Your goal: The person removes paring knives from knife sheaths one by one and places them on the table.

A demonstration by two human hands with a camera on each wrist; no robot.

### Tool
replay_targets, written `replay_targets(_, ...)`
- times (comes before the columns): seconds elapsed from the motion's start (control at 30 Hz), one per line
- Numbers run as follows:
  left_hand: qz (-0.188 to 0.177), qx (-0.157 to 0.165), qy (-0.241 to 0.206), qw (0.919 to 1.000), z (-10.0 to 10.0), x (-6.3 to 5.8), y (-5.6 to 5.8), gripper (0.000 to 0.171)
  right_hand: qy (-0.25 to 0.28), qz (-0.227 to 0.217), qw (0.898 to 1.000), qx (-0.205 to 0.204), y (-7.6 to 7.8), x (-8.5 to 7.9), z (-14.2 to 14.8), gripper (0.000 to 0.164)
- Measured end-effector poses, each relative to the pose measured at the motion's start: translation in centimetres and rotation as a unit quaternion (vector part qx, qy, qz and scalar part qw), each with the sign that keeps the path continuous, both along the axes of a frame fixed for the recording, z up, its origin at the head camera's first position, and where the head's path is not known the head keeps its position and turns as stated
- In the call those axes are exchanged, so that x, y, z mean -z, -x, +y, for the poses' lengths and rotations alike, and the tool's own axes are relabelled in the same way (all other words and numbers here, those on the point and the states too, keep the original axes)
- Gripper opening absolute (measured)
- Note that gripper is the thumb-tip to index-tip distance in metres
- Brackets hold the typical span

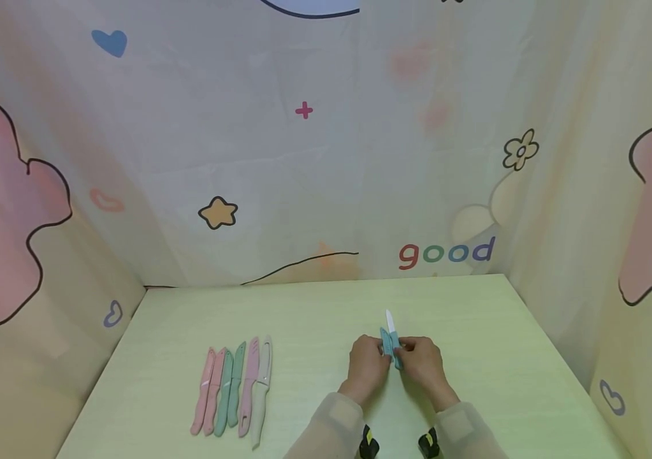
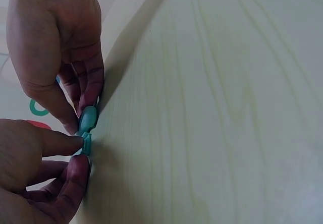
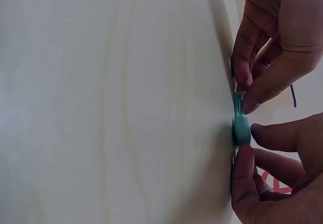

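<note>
1. Two hands worked above a pale wooden table (image 1: 475, 331), slightly toward three o'clock of its middle, with twelve o'clock taken as the patterned curtain (image 1: 314, 178) behind it.
2. The left hand (image 1: 367, 360) pinched a teal sheath (image 1: 386, 342) between thumb and fingers, its narrow tip pointing between eleven and twelve o'clock.
3. The right hand (image 1: 422, 359) gripped a small knife (image 1: 393, 336) by its teal handle (image 3: 242, 129), thumb and fingertips drawn in on it; the bare white blade (image 1: 390, 320) aimed just short of twelve.
4. Sheath and knife were held side by side, the sheath at the knife's nine o'clock; from where I stood, I could not tell whether they touched.
5. Well apart from the hands, near nine o'clock, six knives rested in a row: two pink (image 1: 204, 387), two green (image 1: 224, 392), one mauve (image 1: 248, 386) and, closest to the hands, one white (image 1: 261, 387).
6. Pale sleeves (image 1: 331, 427) covered both forearms; on the curtain, the word "good" (image 1: 459, 253) showed toward one o'clock.
</note>
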State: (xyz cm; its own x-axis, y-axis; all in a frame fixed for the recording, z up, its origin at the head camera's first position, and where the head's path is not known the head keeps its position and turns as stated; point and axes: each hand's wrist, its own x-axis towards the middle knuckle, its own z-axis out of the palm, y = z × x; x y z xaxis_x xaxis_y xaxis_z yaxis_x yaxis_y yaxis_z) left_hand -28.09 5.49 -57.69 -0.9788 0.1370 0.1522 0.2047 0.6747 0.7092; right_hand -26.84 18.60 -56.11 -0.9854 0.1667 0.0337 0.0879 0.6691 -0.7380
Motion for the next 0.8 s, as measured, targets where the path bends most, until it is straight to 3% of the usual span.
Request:
replay_targets(0.23, -0.009, 0.0, -0.012, 0.9999, -0.3, 0.1, 0.0, 0.03, 0.005, 0.0, 1.0, 0.003, -0.2, -0.4, 0.2, 0.032)
replay_targets(0.37, -0.026, -0.013, -0.039, 0.9988, -0.5, -0.1, -0.3, 0.008, 0.008, 0.008, 1.0, 0.003, -0.3, -0.7, 0.1, 0.033)
replay_targets(0.53, -0.035, -0.028, -0.064, 0.9969, -1.0, -0.7, -0.9, 0.033, 0.013, 0.023, 1.0, -0.008, -0.7, -1.1, -0.6, 0.033)
replay_targets(0.8, -0.028, -0.027, -0.109, 0.9933, -2.6, -1.6, -2.6, 0.036, 0.09, 0.026, 0.995, -0.026, -2.2, -1.6, -2.6, 0.031)
